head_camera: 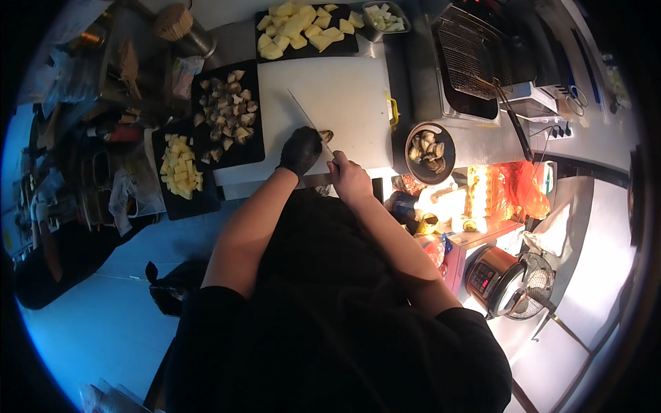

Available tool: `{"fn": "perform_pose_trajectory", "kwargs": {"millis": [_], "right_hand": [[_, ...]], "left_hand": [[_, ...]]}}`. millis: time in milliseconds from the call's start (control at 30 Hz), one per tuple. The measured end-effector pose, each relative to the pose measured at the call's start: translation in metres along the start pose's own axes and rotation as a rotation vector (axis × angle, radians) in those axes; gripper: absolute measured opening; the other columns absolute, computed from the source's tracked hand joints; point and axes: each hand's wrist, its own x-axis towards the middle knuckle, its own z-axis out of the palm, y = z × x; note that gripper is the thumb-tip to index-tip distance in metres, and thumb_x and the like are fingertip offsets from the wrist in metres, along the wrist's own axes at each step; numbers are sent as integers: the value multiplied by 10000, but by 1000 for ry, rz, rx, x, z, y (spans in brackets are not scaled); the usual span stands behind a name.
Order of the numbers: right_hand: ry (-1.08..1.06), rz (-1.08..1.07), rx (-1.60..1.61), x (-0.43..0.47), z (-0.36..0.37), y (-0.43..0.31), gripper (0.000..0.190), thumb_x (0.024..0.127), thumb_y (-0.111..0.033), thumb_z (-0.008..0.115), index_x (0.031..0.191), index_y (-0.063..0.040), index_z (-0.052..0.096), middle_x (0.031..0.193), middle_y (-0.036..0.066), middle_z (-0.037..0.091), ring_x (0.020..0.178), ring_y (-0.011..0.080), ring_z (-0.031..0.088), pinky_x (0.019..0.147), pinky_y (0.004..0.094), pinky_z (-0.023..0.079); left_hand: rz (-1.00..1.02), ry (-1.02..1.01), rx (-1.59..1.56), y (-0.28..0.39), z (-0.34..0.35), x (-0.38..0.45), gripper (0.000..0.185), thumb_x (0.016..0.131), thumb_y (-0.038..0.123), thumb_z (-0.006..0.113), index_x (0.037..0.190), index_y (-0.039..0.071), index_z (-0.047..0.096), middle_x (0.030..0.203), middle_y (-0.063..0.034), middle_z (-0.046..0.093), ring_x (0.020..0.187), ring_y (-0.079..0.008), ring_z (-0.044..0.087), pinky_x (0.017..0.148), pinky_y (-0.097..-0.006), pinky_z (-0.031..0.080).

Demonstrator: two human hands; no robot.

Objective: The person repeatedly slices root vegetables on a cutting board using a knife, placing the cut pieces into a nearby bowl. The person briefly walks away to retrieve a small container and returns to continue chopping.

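My right hand (351, 178), bare, is closed on the handle of a long kitchen knife (304, 112), whose blade points up and left over a white cutting board (330, 88). In a black glove, my left hand (301, 151) is pressed down on the board left of the blade; whether it holds anything under its fingers is hidden. A small brown piece of food (326, 136) shows beside the glove, at the knife. Brown-grey chunks (227, 111), perhaps mushroom, cover a black board to the left. Similar larger pieces (428, 149) lie in a round bowl (411, 164) at the right.
Black boards with pale yellow cubes (181, 168) and larger yellow chunks (297, 28) border the white board. A metal container of pale cubes (384, 18) stands behind. Right are a wire fryer basket (470, 57) and an electric cooker (493, 279). Another person's arm (50, 248) shows far left.
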Motion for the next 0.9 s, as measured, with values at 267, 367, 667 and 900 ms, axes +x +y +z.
{"fn": "perform_pose_trajectory", "kwargs": {"millis": [267, 367, 667, 900], "right_hand": [[332, 88, 238, -38, -2, 64, 361, 1031, -288, 612, 1318, -75, 566, 884, 265, 710, 804, 485, 685, 692, 562, 539], [366, 123, 254, -43, 5, 79, 358, 1037, -287, 602, 1327, -79, 572, 898, 280, 711, 812, 480, 693, 684, 557, 539], [225, 237, 232, -43, -2, 74, 394, 1038, -386, 575, 1340, -135, 536, 875, 254, 718, 833, 480, 696, 718, 581, 545], [181, 207, 221, -41, -8, 66, 307, 1050, -400, 532, 1234, -155, 538, 905, 213, 719, 799, 437, 716, 668, 547, 571]], "left_hand": [[192, 147, -158, 7, 15, 15, 142, 798, 126, 694, 901, 59, 622, 992, -175, 628, 978, -422, 605, 819, -544, 504], [87, -125, -121, 23, 33, 17, 137, 757, 88, 711, 867, 64, 632, 1019, -173, 624, 968, -424, 597, 861, -521, 503], [-455, 366, 365, -186, -126, 1, 424, 1016, 266, 567, 1380, 52, 610, 1346, -203, 639, 1203, -353, 617, 1015, -449, 500], [-121, 329, 453, -170, -149, 42, 423, 994, 228, 635, 1365, 25, 610, 1320, -164, 653, 1206, -332, 622, 1003, -435, 508]]}}
